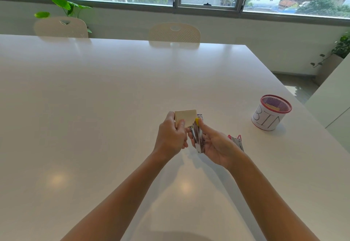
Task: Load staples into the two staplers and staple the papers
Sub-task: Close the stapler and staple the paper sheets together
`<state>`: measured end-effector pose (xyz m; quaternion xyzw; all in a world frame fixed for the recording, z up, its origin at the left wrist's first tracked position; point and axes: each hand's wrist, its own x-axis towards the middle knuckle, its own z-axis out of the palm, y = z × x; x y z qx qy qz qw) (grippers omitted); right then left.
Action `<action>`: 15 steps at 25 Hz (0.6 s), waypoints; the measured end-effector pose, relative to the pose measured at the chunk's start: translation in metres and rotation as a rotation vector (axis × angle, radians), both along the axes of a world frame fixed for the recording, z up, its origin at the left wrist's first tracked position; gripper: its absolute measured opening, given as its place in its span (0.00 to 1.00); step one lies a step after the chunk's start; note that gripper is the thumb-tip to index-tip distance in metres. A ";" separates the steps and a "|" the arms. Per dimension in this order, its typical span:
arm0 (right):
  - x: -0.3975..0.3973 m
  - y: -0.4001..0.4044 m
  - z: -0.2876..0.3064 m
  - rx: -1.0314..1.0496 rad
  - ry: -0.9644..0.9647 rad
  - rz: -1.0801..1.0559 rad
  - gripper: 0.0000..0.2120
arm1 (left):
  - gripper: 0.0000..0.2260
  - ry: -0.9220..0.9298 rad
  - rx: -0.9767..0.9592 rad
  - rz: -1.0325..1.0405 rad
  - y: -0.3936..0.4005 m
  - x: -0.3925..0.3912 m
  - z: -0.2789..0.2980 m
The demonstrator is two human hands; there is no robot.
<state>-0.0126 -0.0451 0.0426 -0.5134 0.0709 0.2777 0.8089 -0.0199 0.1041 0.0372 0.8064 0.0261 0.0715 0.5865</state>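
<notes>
The left hand pinched small, light, bendable papers by an edge; the right hand gripped the stiff metal stapler along its body above the table, a second stapler lying just beside

Bare table left and ahead; second stapler, bin rightward.

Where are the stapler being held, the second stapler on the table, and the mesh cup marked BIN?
held stapler [198, 138], head view, on its metal rail.
second stapler [237, 140], head view, on its metal body beside the wrist.
mesh cup [267, 121], head view, on its white paper label.
</notes>
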 end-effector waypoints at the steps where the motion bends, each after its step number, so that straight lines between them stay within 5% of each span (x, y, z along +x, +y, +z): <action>1: 0.000 -0.001 0.000 0.040 0.016 0.006 0.27 | 0.05 0.003 0.001 -0.004 -0.001 0.000 0.000; 15: 0.001 -0.004 -0.005 0.078 0.018 0.017 0.30 | 0.06 0.009 -0.084 -0.020 -0.003 0.000 0.001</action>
